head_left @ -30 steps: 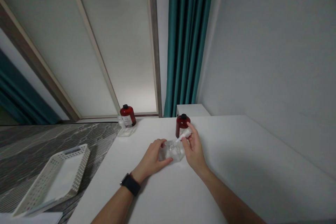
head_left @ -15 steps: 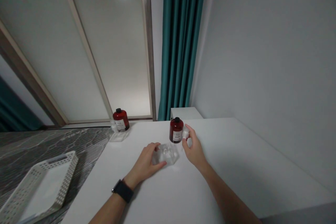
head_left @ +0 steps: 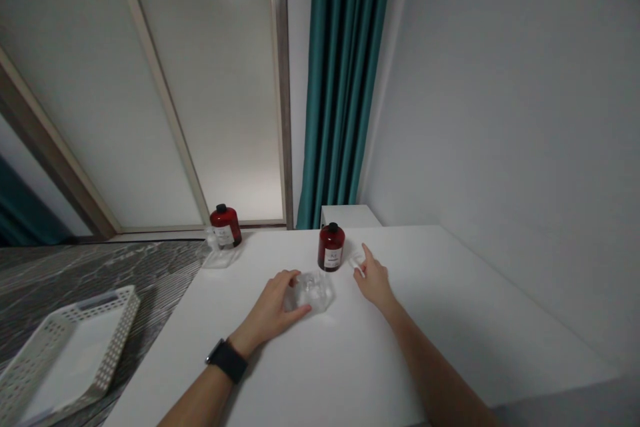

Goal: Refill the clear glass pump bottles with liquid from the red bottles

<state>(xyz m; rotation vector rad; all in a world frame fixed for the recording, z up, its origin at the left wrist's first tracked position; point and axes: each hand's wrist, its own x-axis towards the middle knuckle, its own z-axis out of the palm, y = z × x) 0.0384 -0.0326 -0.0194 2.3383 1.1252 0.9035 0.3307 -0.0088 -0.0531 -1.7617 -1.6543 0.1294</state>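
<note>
My left hand (head_left: 270,303) rests on the white table, thumb and fingers curved round the left side of a clear plastic tray (head_left: 320,291). Just behind that tray stands an upright dark red bottle (head_left: 331,247) with a black cap and a white label. My right hand (head_left: 374,279) is to the right of the bottle, index finger stretched forward and thumb apart from it. By its fingertips is a small whitish, see-through piece (head_left: 355,259), its shape hard to make out.
A second red bottle (head_left: 225,227) stands at the table's far left corner, beside another clear piece (head_left: 219,258). Left of the white table (head_left: 320,373), lower down, sits a white perforated basket (head_left: 117,340). A teal curtain (head_left: 333,93) and a wall lie beyond.
My right hand has spread its fingers and moved slightly right, away from the small white piece it pinched. My left hand keeps its place on the clear tray. The view shifted slightly.
</note>
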